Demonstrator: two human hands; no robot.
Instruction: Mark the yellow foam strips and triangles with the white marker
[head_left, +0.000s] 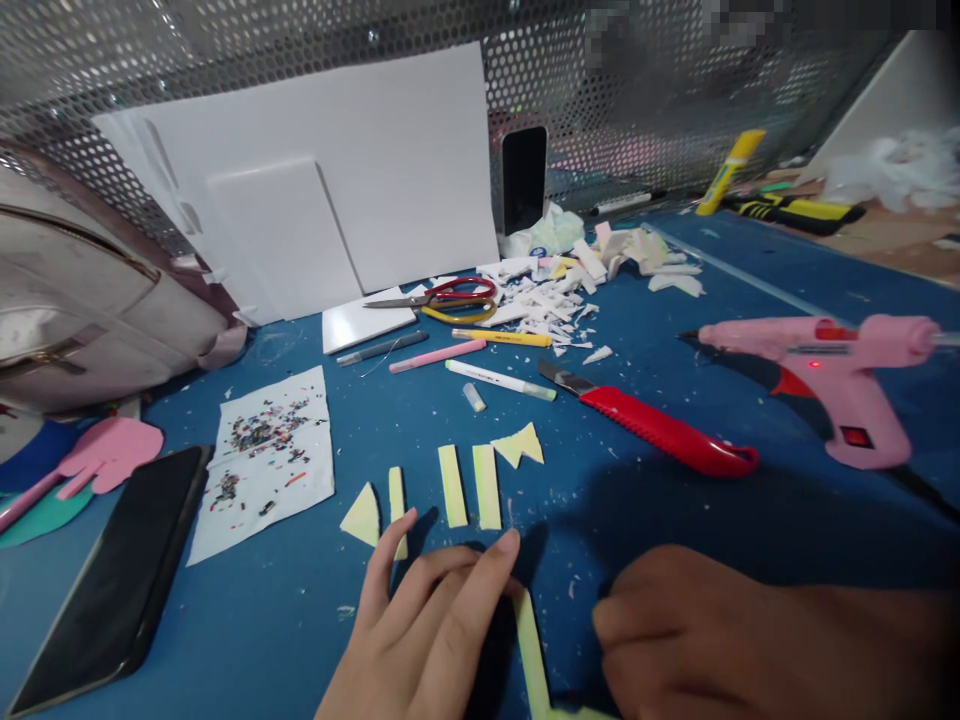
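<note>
Yellow-green strip [532,655]: lies low in the view, between the two hands, on the blue tabletop [285,640]. Long axis runs away from the wearer, leaning slightly left at the far end. Far end sits against the fingertips of the left hand [431,630], just to their right; near end meets another yellow-green piece [581,714], mostly cut off by the bottom edge of the view. Whether the two are joined: cannot tell.

Left hand is nearer. Its fingers are extended and loosely bent; contact at the strip's far end is partly hidden, so pinch versus light touch is not resolved. Right hand [675,630] lies to the right of the strip, fingers curled in; fingertips hidden, contents cannot be told.

Materials: strip is flat, straight-edged, matte, apparently foam. Beyond the left hand lie similar pieces: a pair of broad strips [452,487], a narrow strip [397,495] partly behind a finger, a triangle [363,515], and a notched zigzag piece [525,441]. Farther out: red-handled cutter [660,427], smooth pink glue gun [810,340] with a lit red lamp, and a heap of jagged pale scraps [544,305].
</note>
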